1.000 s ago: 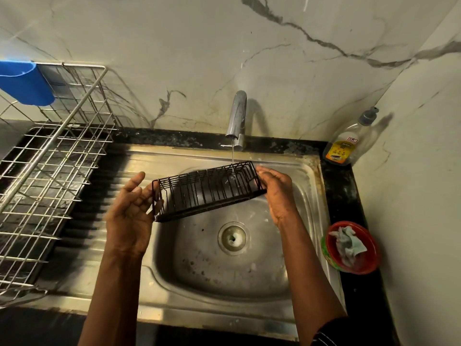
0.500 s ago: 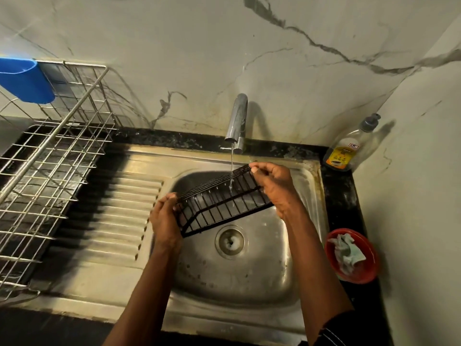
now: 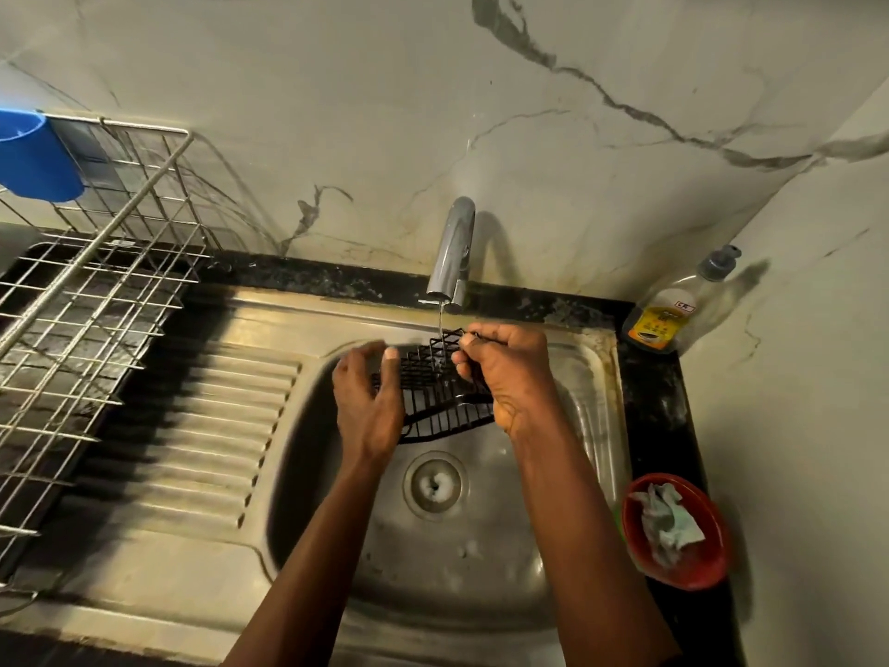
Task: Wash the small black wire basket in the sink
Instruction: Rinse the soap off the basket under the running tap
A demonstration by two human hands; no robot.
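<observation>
Under the tap: the small black wire basket (image 3: 435,402) is held in the air above the bowl of the sink (image 3: 481,560). It is tilted, with its far corner raised toward the spout and its near edge lower, just beyond the drain (image 3: 435,483).
Tap: a thin stream (image 3: 439,320) of water is seen falling from the tap (image 3: 452,255) onto the raised far part of the basket.
Right hand: the right hand (image 3: 510,373) is closed on the basket's right end. The fingers are curled, and the upper corner is pinched at the fingertips. The basket lies to the left of the palm.
Left hand: the left hand (image 3: 368,402) is cupped round the basket's left end, with the thumb tip laid on the wires. This hand is blurred, so finer detail of the grasp cannot be told.
Between the hands: the basket's grid is left exposed, and both hands touch it at opposite ends.
Left of the bowl: a ribbed draining board (image 3: 202,426) is seen. A wire rack (image 3: 86,305) stands beside it, with a blue cup (image 3: 36,156) hung at its far corner.
Right of the bowl: a soap bottle (image 3: 673,310) is stood on the dark tabletop (image 3: 659,402), in the corner against the wall. Nearer, a crumpled cloth (image 3: 666,527) is held in a red bowl (image 3: 683,577).
</observation>
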